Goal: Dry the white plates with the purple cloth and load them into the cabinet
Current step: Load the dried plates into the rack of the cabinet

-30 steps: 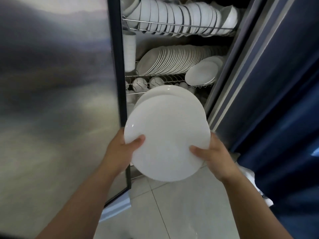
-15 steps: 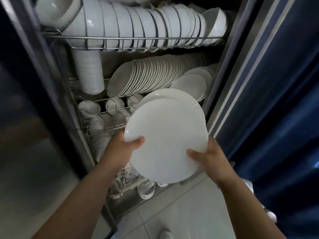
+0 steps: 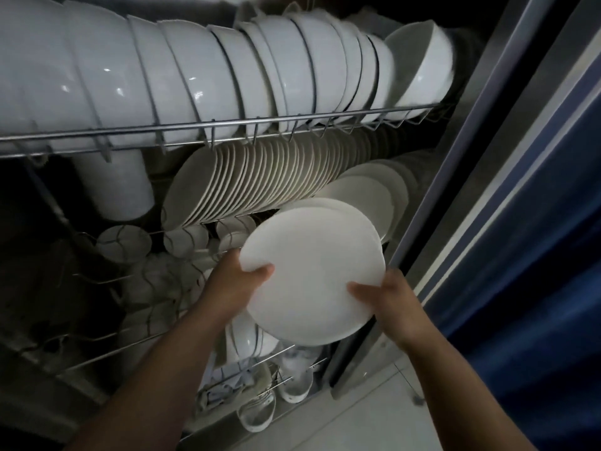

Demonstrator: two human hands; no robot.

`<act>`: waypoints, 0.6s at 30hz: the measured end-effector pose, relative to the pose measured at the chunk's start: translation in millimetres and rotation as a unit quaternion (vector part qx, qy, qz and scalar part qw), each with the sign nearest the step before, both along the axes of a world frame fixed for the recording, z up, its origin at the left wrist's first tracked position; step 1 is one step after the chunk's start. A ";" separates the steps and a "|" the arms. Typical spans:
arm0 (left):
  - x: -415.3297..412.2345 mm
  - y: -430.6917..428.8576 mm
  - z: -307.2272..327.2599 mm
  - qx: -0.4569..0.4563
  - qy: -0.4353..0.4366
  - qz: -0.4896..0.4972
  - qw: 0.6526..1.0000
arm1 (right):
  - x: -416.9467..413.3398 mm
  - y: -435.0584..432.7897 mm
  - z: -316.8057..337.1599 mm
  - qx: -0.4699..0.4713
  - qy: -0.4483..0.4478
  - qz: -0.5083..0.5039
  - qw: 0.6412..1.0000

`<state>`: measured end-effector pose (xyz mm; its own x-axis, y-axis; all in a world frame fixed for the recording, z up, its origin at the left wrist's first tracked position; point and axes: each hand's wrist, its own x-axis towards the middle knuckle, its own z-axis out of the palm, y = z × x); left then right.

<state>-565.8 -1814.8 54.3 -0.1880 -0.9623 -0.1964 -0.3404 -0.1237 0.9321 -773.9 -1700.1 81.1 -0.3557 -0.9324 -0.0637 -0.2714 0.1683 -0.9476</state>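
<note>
- Left hand [image 3: 227, 284] and right hand [image 3: 396, 304] grip opposite rims of the white plate stack [image 3: 312, 275], which holds at least two plates.
- The stack's top edge is near the racked plates [image 3: 260, 180], under the bowl rack [image 3: 227, 125].

A left hand [image 3: 234, 284] and a right hand [image 3: 395, 304], two in all, are holding at least two round white ceramic plates [image 3: 312, 271]. Over a dozen white ceramic bowls [image 3: 227, 76] are leaning in one row. More than twenty smaller white plates [image 3: 260, 180] are standing on edge, packed too tightly for an exact count, beside about four wider white plates [image 3: 367, 193]. Three small white cups [image 3: 185, 237] are showing underneath.
</note>
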 end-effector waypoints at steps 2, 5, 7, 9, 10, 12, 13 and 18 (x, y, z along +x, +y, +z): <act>-11.0 -14.9 -4.6 0.003 -0.015 -0.015 1.000 | -6.3 -14.1 0.2 0.010 0.002 -0.022 1.000; -27.2 -32.4 -9.6 0.009 -0.027 -0.032 0.999 | -13.1 -33.7 -0.6 0.016 0.009 -0.063 0.998; -36.6 -44.5 -12.8 0.016 -0.022 -0.037 0.999 | -16.2 -44.4 -1.8 0.034 0.011 -0.094 0.995; -44.3 -56.4 -14.6 0.029 -0.019 -0.049 0.998 | -17.2 -52.0 -0.5 0.048 0.019 -0.120 0.991; -48.1 -61.1 -14.8 0.036 -0.023 -0.057 0.997 | -20.3 -57.3 -2.7 0.053 0.022 -0.134 0.989; -53.7 -68.8 -17.9 0.044 -0.037 -0.065 0.996 | -24.2 -66.1 -4.2 0.070 0.031 -0.163 0.984; -56.3 -71.4 -18.5 0.046 -0.045 -0.067 0.996 | -26.1 -70.0 -4.4 0.082 0.043 -0.171 0.981; -63.9 -85.6 -25.9 0.056 -0.047 -0.079 0.994 | -31.1 -88.8 -0.2 0.092 0.042 -0.196 0.975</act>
<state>-629.7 -1900.4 28.4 -0.3110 -0.8934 -0.3243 -0.4497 -0.1623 0.8783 -805.0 -1788.9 80.9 -0.6938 -0.6993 -0.1719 -0.2278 0.4395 -0.8689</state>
